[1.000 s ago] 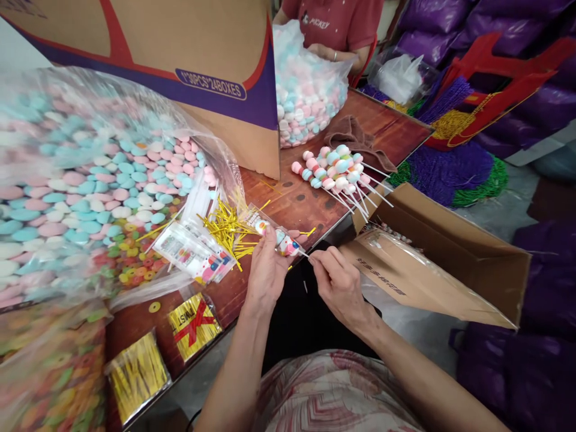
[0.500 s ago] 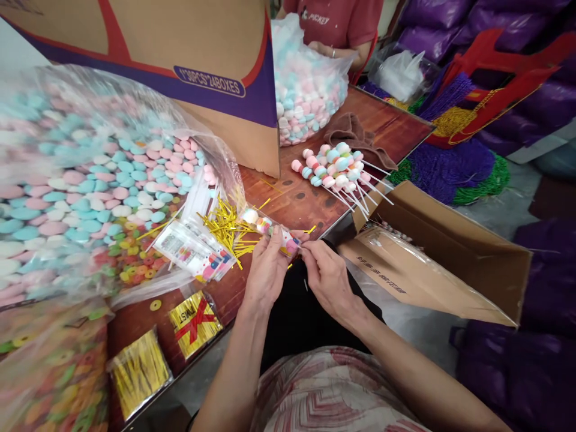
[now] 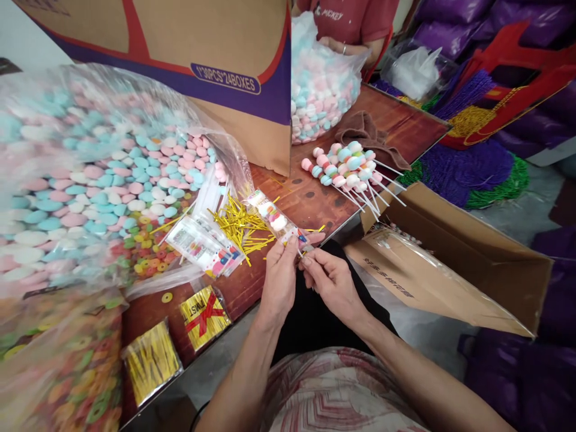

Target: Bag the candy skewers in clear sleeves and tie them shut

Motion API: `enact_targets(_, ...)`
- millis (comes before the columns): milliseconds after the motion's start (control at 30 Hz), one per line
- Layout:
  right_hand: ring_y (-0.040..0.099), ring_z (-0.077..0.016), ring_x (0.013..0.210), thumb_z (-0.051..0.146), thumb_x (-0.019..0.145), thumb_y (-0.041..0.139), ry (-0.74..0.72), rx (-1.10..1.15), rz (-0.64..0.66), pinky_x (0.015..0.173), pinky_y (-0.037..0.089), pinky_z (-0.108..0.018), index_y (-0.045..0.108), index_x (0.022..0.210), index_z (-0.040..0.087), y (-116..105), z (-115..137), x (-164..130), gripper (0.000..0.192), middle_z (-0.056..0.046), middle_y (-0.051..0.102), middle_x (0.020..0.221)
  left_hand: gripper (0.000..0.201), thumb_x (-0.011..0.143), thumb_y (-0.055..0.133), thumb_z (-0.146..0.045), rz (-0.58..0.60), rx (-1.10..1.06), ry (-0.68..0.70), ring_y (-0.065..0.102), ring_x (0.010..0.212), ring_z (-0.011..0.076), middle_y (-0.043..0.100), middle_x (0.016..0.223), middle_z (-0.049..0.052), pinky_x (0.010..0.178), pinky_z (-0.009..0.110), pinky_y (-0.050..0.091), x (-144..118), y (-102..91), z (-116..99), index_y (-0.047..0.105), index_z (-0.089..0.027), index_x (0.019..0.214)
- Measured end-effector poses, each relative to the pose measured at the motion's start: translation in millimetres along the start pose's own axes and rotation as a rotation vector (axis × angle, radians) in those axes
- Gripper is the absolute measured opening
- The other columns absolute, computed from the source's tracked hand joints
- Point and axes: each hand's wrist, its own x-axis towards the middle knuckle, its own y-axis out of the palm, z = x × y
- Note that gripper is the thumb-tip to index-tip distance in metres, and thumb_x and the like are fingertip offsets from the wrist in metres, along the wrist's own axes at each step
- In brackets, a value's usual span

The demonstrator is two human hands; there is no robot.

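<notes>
My left hand (image 3: 282, 270) is closed around the lower part of a marshmallow skewer (image 3: 278, 221) in a clear printed bag. The bag's coloured lower end (image 3: 299, 236) shows by my thumb, and the skewer points away over the table. Right beside it, my right hand (image 3: 327, 277) is pinched at the skewer's white stick end; the fingertips partly hide it. A gold twist tie (image 3: 321, 228) sticks out by my left fingers. Loose gold twist ties (image 3: 238, 225) and a stack of printed bags (image 3: 202, 246) lie left of my hands.
Unbagged marshmallow skewers (image 3: 344, 165) are piled near the table edge. A big bag of marshmallows (image 3: 99, 174) and a bag of gummy rings (image 3: 67, 366) fill the left. An open carton (image 3: 450, 270) stands at right, a tall box (image 3: 243, 126) ahead. A co-worker (image 3: 355, 24) sits opposite.
The view has swung a little left. More of the skewer inside its clear bag now shows beyond my left hand. My right fingers have shifted to the stick end close under my left thumb.
</notes>
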Motion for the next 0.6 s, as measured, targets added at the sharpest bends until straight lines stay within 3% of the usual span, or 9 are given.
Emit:
enact_targets(133,0.04,-0.0085,0.052,0.047,0.095,0.052,0.044,0.117,0.014,0.049,0.031,-0.022,0.055,0.076,0.019,4,5,2,0.034,0.005,0.047,0.061,0.024,0.086,0.066,-0.04,-0.022,0.084,0.077,0.064,0.11,0.023,0.073,0.11,0.009,0.095,0.034,0.049,-8,-2.3,2,0.073,-0.02,0.097)
enact_targets(233,0.031,-0.007,0.047,0.051,0.09,0.057,0.135,0.367,-0.034,0.046,0.025,-0.022,0.05,0.066,0.019,11,10,4,0.042,0.007,0.04,0.052,0.021,0.084,0.07,-0.038,0.027,0.131,0.108,0.06,0.115,0.0236,0.072,0.11,0.009,0.102,0.035,0.044,-14,-5.5,0,0.074,-0.021,0.095)
enact_targets(333,0.018,-0.005,0.042,0.049,0.086,0.063,0.267,0.63,0.006,0.043,0.018,-0.021,0.047,0.062,0.019,22,15,2,0.042,0.011,0.028,0.044,0.019,0.08,0.072,-0.038,0.086,-0.01,0.023,0.065,0.1,0.0245,0.071,0.096,0.01,0.091,0.037,0.05,-21,-13.4,-10,0.072,-0.021,0.089)
enact_targets(400,0.015,-0.0045,0.04,0.05,0.086,0.062,0.325,0.643,0.079,0.043,0.016,-0.021,0.047,0.062,0.019,29,16,-1,0.042,0.012,0.026,0.043,0.018,0.081,0.072,-0.038,0.05,-0.119,-0.013,0.065,0.081,0.0204,0.068,0.085,0.008,0.077,0.034,0.053,-26,-21.2,-18,0.069,-0.02,0.086)
enact_targets(500,0.029,-0.006,0.04,0.05,0.095,0.047,0.253,0.365,0.269,0.044,0.024,-0.021,0.051,0.064,0.018,35,14,-5,0.044,0.007,0.04,0.045,0.017,0.081,0.073,-0.032,-0.012,-0.19,-0.026,0.05,0.056,0.0111,0.056,0.071,0.001,0.055,0.026,0.048,-34,-34.0,-28,0.063,-0.019,0.078)
enact_targets(600,0.048,-0.0095,0.053,0.032,0.099,0.042,-0.042,-0.287,0.347,0.054,0.033,-0.023,0.056,0.068,0.018,34,12,-4,0.037,0.001,0.057,0.06,0.026,0.078,0.077,-0.028,-0.103,-0.213,0.101,0.041,0.055,0.0086,0.042,0.062,-0.003,0.05,0.021,0.041,-35,-46.7,-34,0.056,-0.018,0.067)
